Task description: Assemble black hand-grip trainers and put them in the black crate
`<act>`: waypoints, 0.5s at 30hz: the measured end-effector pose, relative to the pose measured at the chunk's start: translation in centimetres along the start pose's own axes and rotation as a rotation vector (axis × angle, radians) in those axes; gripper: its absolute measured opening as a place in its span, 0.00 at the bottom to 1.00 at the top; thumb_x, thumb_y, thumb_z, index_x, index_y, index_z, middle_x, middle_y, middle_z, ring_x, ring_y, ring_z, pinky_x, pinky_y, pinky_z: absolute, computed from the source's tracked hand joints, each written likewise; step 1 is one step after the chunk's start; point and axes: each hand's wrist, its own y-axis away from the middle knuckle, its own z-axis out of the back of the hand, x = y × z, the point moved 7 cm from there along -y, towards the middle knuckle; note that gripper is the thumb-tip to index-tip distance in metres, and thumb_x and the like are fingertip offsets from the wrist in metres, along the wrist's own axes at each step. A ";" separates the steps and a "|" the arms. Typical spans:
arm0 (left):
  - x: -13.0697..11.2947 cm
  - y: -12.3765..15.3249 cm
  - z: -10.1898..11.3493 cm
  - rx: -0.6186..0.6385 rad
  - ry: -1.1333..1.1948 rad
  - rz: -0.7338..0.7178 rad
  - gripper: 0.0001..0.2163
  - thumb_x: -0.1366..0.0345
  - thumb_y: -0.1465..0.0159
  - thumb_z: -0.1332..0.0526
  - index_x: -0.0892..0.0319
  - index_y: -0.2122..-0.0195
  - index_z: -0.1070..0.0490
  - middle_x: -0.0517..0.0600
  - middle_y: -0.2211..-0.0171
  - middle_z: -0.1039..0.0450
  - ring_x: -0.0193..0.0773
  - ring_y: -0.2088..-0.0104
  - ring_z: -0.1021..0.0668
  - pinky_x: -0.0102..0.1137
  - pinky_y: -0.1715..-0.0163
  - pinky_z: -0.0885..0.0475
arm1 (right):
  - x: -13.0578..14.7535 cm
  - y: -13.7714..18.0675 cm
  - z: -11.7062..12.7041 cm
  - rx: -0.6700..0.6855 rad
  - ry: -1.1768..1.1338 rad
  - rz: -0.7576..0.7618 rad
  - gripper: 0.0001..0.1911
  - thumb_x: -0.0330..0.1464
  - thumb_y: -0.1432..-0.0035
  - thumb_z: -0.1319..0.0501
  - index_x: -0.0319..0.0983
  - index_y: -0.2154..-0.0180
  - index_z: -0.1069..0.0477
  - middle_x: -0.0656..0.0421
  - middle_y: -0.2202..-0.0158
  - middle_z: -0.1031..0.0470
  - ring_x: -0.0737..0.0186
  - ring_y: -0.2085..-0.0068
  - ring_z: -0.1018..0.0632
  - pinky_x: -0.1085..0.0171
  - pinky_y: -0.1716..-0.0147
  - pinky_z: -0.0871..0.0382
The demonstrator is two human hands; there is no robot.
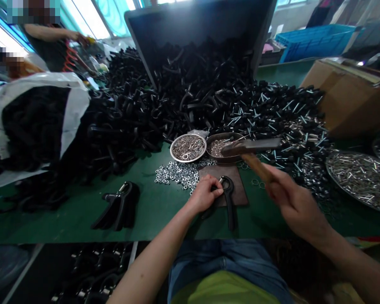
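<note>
My left hand (pixel 208 192) is closed, thumb and fingers pinched at the head of a black spring clamp (pixel 229 202). The clamp lies on a brown square plate (pixel 242 196) with one handle reaching toward me over the green table. In my right hand (pixel 291 198) is a hammer (pixel 256 145), gripped by its wooden handle and raised to the right of the clamp. Its metal head is above an oval tin (pixel 223 159) of small metal parts. Several similar clamps (pixel 122 207) stand together at the left. What lies under my left fingertips is hidden.
Black plastic parts are heaped around a tipped grey bin (pixel 136 38). Loose nuts (pixel 177 174) lie beside a round dish (pixel 171 151) of pins. At the right are a large tray (pixel 335 179) of pins and a cardboard box (pixel 351 99). Another person (pixel 47 36) works at the far left.
</note>
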 end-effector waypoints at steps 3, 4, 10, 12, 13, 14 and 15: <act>0.0 -0.1 0.0 0.001 -0.016 -0.009 0.01 0.70 0.44 0.38 0.58 0.71 0.30 0.48 0.66 0.32 0.38 0.60 0.30 0.32 0.58 0.36 | -0.6 0.3 -1.2 0.055 0.066 0.001 0.23 0.34 0.37 0.53 0.45 0.40 0.43 0.57 0.45 0.30 0.55 0.51 0.24 0.57 0.54 0.28; 0.0 -0.2 0.0 0.003 -0.026 -0.010 0.01 0.70 0.44 0.38 0.58 0.71 0.30 0.48 0.66 0.32 0.38 0.60 0.30 0.32 0.58 0.36 | -1.2 0.4 -2.4 0.141 0.091 -0.014 0.22 0.34 0.37 0.53 0.45 0.41 0.41 0.56 0.46 0.29 0.54 0.52 0.24 0.56 0.55 0.28; -0.2 -0.3 -0.1 0.022 -0.080 0.008 0.00 0.68 0.44 0.38 0.58 0.71 0.29 0.48 0.65 0.32 0.38 0.61 0.30 0.31 0.60 0.36 | -2.1 -0.1 -3.9 0.231 -0.014 -0.085 0.22 0.36 0.35 0.57 0.42 0.42 0.40 0.57 0.47 0.28 0.59 0.50 0.25 0.59 0.52 0.30; -0.5 -0.2 -0.1 -0.007 -0.081 -0.019 0.00 0.68 0.43 0.39 0.57 0.70 0.29 0.48 0.65 0.32 0.38 0.61 0.30 0.31 0.60 0.36 | -1.6 -0.2 -2.8 0.179 -0.024 -0.096 0.22 0.36 0.35 0.56 0.41 0.43 0.39 0.56 0.49 0.27 0.59 0.51 0.24 0.60 0.53 0.30; -0.6 -0.1 0.0 -0.024 -0.083 -0.033 0.01 0.68 0.43 0.39 0.57 0.70 0.29 0.48 0.66 0.32 0.38 0.60 0.30 0.31 0.60 0.36 | -1.5 -0.1 -2.4 0.167 -0.027 -0.103 0.22 0.36 0.35 0.56 0.41 0.43 0.38 0.56 0.50 0.26 0.59 0.52 0.24 0.61 0.55 0.29; -0.7 -0.1 0.0 -0.037 -0.088 -0.041 0.01 0.67 0.42 0.39 0.57 0.70 0.29 0.48 0.66 0.32 0.38 0.60 0.30 0.31 0.59 0.36 | -1.4 0.0 -2.0 0.159 -0.030 -0.111 0.22 0.36 0.35 0.56 0.40 0.44 0.38 0.56 0.51 0.25 0.59 0.53 0.23 0.62 0.56 0.29; -0.8 0.0 0.0 -0.044 -0.096 -0.044 0.01 0.67 0.43 0.39 0.57 0.70 0.29 0.48 0.66 0.32 0.39 0.60 0.30 0.31 0.59 0.36 | -1.4 0.0 -1.7 0.152 -0.032 -0.120 0.22 0.36 0.35 0.56 0.40 0.44 0.38 0.56 0.53 0.24 0.59 0.55 0.22 0.62 0.58 0.29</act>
